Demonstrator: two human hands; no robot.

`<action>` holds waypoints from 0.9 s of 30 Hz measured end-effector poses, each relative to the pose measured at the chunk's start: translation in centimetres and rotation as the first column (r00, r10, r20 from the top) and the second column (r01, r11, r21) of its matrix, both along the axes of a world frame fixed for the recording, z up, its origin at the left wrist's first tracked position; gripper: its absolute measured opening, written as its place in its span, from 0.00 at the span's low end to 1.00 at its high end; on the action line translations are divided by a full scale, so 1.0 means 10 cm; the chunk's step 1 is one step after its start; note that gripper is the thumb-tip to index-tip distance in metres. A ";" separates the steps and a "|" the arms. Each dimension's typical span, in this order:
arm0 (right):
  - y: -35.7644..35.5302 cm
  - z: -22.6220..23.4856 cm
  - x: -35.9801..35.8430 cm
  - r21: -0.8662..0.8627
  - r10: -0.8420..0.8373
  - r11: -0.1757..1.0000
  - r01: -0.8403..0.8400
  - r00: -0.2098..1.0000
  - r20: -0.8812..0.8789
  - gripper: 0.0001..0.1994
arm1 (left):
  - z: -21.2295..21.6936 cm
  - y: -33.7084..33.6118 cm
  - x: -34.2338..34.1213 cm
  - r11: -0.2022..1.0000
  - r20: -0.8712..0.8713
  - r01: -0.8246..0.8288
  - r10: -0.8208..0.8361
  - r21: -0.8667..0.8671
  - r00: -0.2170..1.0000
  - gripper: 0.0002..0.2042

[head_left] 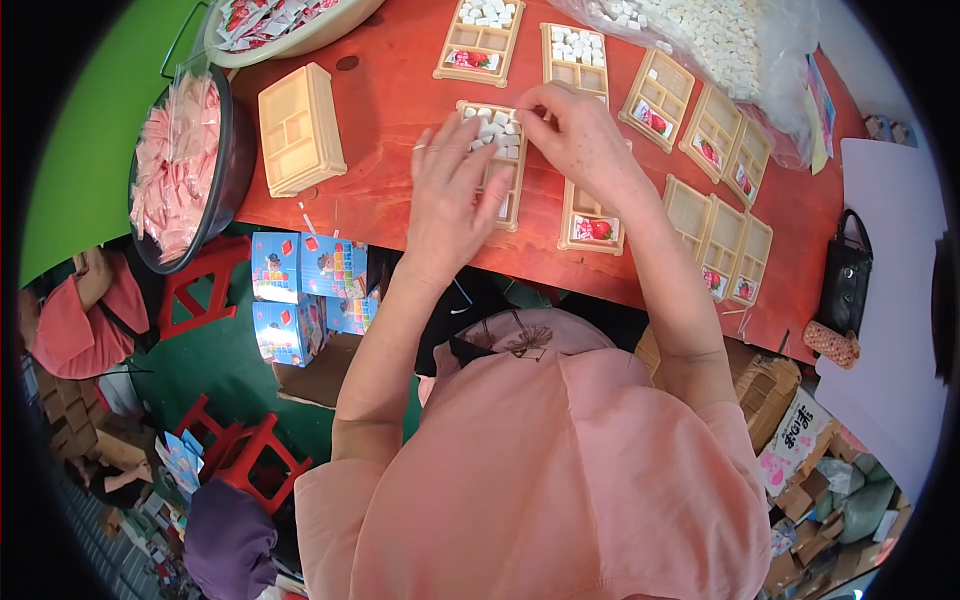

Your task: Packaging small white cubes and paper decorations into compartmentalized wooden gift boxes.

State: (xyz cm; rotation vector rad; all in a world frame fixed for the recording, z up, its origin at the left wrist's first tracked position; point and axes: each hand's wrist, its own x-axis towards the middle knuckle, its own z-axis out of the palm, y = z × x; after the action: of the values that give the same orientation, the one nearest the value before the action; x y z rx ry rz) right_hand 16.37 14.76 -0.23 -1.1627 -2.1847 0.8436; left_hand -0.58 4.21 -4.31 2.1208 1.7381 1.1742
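Observation:
A cream compartment tray [512, 190] lies before me on the red table, its far section filled with small white marshmallow-like pieces [495, 130]. My left hand [450, 185] rests over the tray's left side, fingers stretched out and touching the white pieces. At the tray's far right corner, my right hand [575, 135] has thumb and forefinger pinched together; whatever is between them is too small to make out. Partly under my right forearm sits another tray [592, 247] with a strawberry-printed sachet [594, 229] in its near compartment.
More cream trays [660, 95] spread across the right and far side. A clear bag of white pieces [715, 40] lies at the far right. Stacked trays [300, 130], a black tub of pink sachets [232, 150] and a pale basin [290, 42] stand left. A black bag [846, 275] is right.

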 end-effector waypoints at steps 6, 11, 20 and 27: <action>-0.05 -0.05 -0.23 0.172 0.029 0.983 -0.070 0.972 0.233 0.08 | 0.00 -0.01 -0.10 0.987 0.173 -0.162 0.163 -0.019 0.971 0.09; 0.01 0.01 -0.09 0.147 0.047 0.987 -0.065 0.992 0.120 0.08 | 0.06 0.08 -0.07 0.995 0.071 -0.092 0.089 0.046 0.993 0.12; 0.10 0.04 0.56 -0.039 -0.160 0.987 0.158 0.986 -0.039 0.09 | 0.09 0.06 0.12 0.982 -0.257 0.111 -0.148 -0.152 0.955 0.28; 0.78 -0.03 1.08 0.278 -0.414 0.885 0.372 0.904 0.109 0.09 | 0.17 0.11 0.11 0.977 -0.158 0.160 -0.181 -0.138 0.971 0.22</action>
State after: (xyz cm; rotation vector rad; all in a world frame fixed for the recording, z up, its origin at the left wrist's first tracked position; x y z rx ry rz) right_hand 27.17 22.57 -0.49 -1.5167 -1.9988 0.2939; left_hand 0.49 5.27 -2.63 2.2980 1.6065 0.8399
